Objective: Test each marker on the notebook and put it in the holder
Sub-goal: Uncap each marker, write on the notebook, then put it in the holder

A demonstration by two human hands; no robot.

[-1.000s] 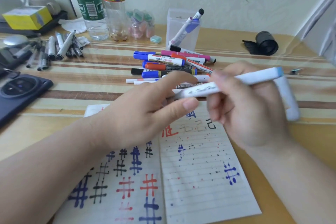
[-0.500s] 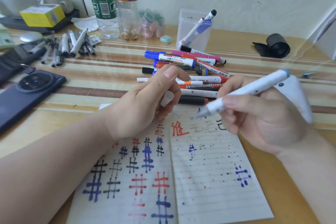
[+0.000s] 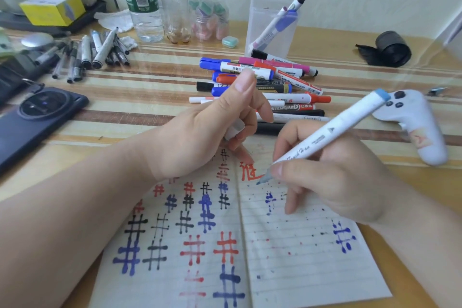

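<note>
The right hand (image 3: 332,182) grips the white marker (image 3: 335,130), the left hand (image 3: 200,137) maybe its cap (image 3: 233,130). Press softly near the top edge of the notebook (image 3: 312,270).

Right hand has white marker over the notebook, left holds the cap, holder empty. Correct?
Wrong on the holder: head view shows one purple-and-white marker leaning in it. Rest is right: right hand grips white marker over notebook, left hand holds cap.

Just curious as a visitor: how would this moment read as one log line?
step: testing | right hand: grips white marker, tip at notebook | left hand: holds white cap | holder: stored marker inside
</note>
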